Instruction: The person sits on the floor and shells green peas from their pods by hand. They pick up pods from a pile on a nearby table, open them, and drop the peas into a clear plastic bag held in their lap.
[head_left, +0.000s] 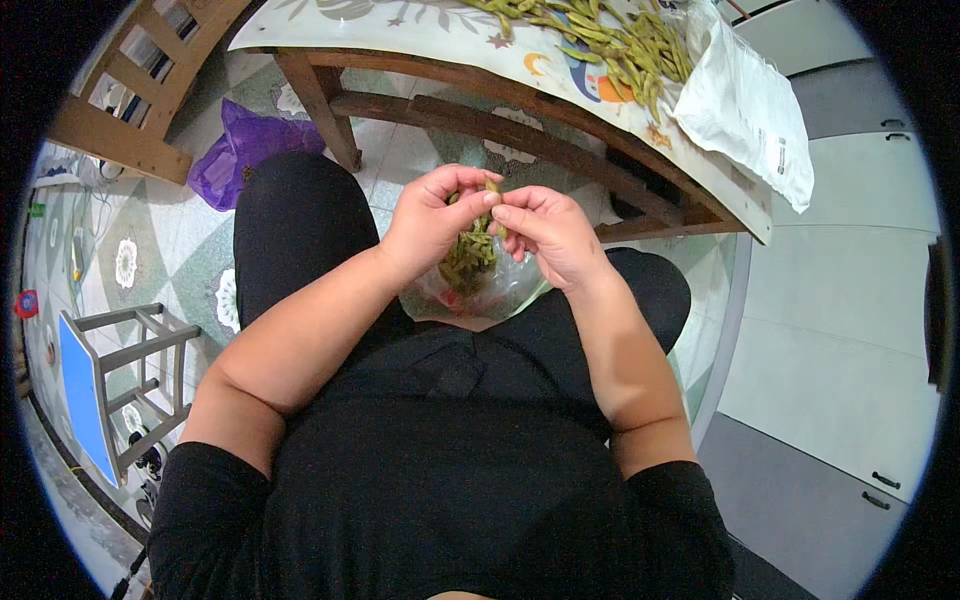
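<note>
My left hand (445,210) and my right hand (548,232) meet in front of me, above my lap. Both are closed, thumbs and fingertips pinching a green soybean pod (491,186) between them. Part of the pod is covered by the fingers. Below the hands, between my knees, a clear plastic bag (505,295) hangs or stands open with several green pods or shells (466,268) in it. On the table (440,38) ahead lies a heap of green soybean pods (630,55), some spread toward the left.
A white plastic sack (745,115) droops over the table's right edge. A purple bag (225,165) lies on the tiled floor beyond my left knee. A blue-topped stool (88,400) lies at the left, below a wooden frame (120,140). Pale cabinets (830,290) line the right.
</note>
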